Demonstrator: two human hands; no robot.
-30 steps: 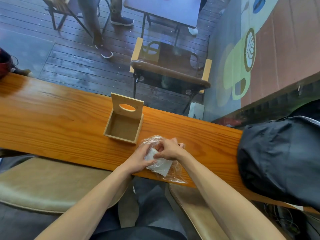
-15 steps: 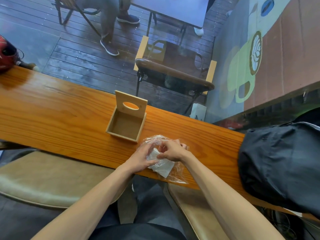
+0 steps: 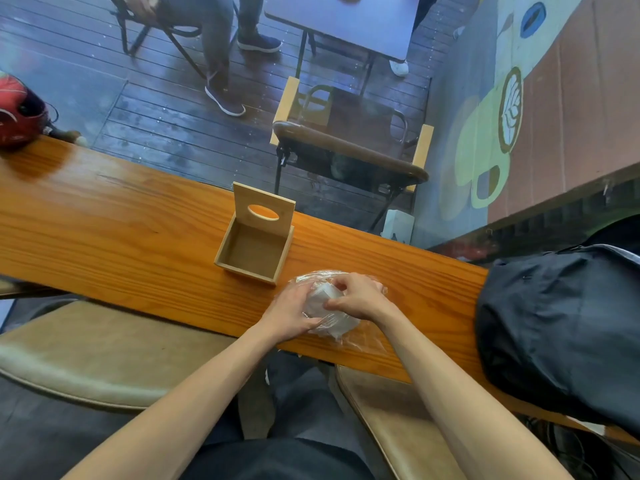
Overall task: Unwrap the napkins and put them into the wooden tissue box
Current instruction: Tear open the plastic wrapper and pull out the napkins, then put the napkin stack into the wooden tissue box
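Observation:
A stack of white napkins (image 3: pixel 323 301) lies in crinkled clear plastic wrap (image 3: pixel 360 341) on the wooden counter (image 3: pixel 121 237), near its front edge. My left hand (image 3: pixel 289 315) grips the pack from the left side. My right hand (image 3: pixel 356 296) pinches the wrap on top of it from the right. Just beyond and left of the pack stands the wooden tissue box (image 3: pixel 254 249), open and with nothing inside, its lid with an oval slot standing upright at the back.
A dark backpack (image 3: pixel 561 327) rests on the counter's right end. A red helmet (image 3: pixel 17 112) sits at the far left. Padded stools (image 3: pixel 104 355) are below the counter. Beyond the glass are a chair (image 3: pixel 349 150), a table and a seated person's legs.
My hands have shifted slightly on the pack, the right fingers working the wrap on top. The box has not moved; the camera has tilted a little.

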